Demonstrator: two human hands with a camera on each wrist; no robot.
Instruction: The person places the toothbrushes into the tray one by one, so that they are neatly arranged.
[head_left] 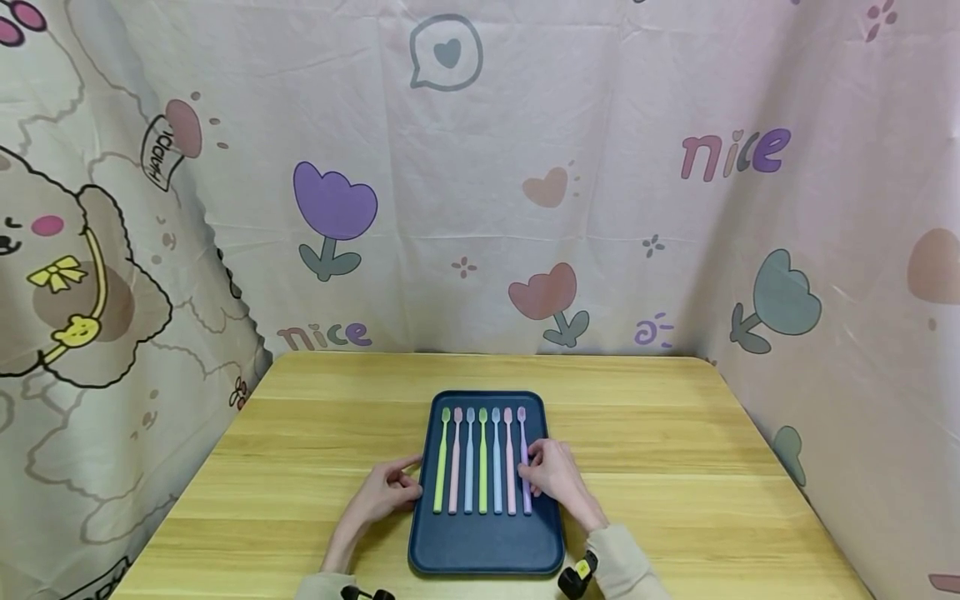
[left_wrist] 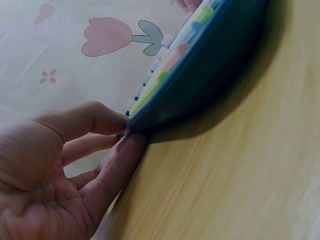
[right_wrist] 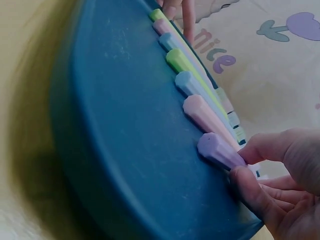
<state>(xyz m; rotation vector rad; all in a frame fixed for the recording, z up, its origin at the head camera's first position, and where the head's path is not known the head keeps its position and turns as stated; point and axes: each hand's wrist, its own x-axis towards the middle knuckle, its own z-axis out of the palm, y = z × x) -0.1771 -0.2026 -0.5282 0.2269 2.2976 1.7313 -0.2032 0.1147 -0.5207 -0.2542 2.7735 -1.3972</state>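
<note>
Several toothbrushes lie side by side in a row on a dark blue tray (head_left: 486, 546), heads toward the far end. From the left they run green (head_left: 440, 471), pink, blue, green, blue, pink (head_left: 511, 475) and purple (right_wrist: 220, 150). My right hand (head_left: 557, 473) pinches the handle of the purple toothbrush between thumb and finger, by the tray's right side. On the left, my left hand (head_left: 384, 493) grips the tray's rim, with the thumb above and fingers against the side in the left wrist view. The purple brush's head is hidden in the right wrist view.
The tray rests on a light wooden table (head_left: 337, 417). Behind and beside the table hangs a pale curtain (head_left: 450, 192) printed with flowers and hearts. Dark wrist cameras (head_left: 577, 575) sit at both of my sleeves.
</note>
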